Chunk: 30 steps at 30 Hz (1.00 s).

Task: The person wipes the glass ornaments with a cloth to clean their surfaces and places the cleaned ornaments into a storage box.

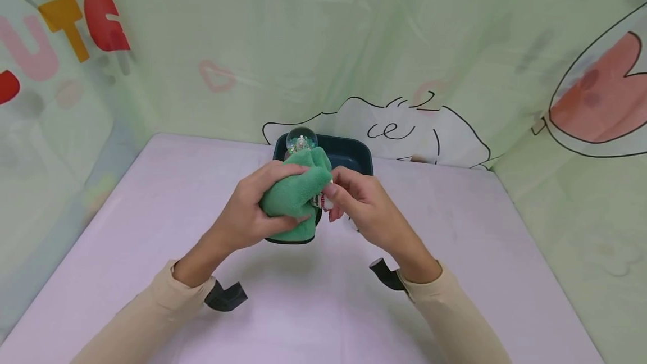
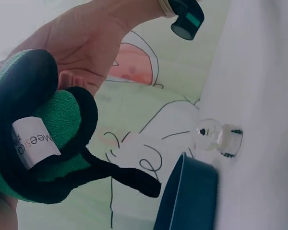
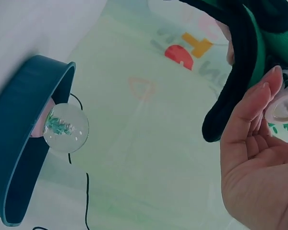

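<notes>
In the head view my left hand [image 1: 250,206] grips a bunched green towel [image 1: 290,192] with dark edging. A white label [image 2: 36,142] shows on the towel in the left wrist view. My right hand [image 1: 366,201], close beside it, pinches the round white base of a snow globe [image 1: 322,201], printed in red and green. The base's flat underside [image 3: 284,109] faces the right wrist camera. The towel covers the globe's upper part. A second snow globe [image 1: 301,140], clear with green inside, sits in the dark blue tray [image 1: 351,153] behind the hands.
Another snow globe [image 2: 216,136] with a white base stands on the table near the tray; my right hand mostly hides it in the head view. A pale lilac cloth [image 1: 202,153] covers the table. Printed curtains [image 1: 303,44] enclose its back and sides.
</notes>
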{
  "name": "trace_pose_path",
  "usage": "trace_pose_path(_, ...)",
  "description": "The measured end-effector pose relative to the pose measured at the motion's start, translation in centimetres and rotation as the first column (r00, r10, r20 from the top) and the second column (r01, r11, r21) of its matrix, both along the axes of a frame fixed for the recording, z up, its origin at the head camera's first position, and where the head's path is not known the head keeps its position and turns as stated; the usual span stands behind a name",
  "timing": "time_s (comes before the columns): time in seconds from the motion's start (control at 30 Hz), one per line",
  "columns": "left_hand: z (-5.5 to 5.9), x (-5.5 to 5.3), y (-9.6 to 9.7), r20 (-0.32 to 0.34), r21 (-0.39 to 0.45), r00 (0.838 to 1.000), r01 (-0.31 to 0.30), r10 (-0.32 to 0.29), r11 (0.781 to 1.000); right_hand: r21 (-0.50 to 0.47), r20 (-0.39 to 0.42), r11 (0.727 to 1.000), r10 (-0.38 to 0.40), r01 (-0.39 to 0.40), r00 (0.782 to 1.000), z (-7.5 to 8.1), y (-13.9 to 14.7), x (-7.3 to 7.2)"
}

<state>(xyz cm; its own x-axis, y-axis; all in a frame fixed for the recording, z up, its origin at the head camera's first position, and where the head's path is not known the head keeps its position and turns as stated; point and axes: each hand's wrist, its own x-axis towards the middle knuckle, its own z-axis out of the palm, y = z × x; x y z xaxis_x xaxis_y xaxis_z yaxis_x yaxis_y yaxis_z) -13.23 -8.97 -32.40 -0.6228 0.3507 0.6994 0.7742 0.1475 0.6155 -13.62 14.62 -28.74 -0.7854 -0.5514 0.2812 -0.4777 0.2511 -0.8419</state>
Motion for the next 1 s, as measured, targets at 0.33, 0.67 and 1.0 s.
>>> trace_pose_path(0.33, 0.0, -0.4, -0.2, 0.222, 0.099, 0.975, 0.01, -0.032, 0.995, 0.024, -0.261, 1.0, 0.001, 0.006, 0.965, -0.1, -0.5, -0.1)
trace_pose_path(0.67, -0.1, -1.1, -0.4, 0.432, 0.141, 0.901, -0.018, -0.045, 0.99, 0.049, -0.468, 0.999, 0.035, -0.014, 0.883, -0.7, -0.6, -1.3)
trace_pose_path(1.0, -0.2, -1.9, -0.4, 0.651, 0.199, 0.748, -0.007, -0.127, 0.98, 0.107, -0.726, 0.994, 0.064, 0.021, 0.684, -2.0, -0.2, -3.4)
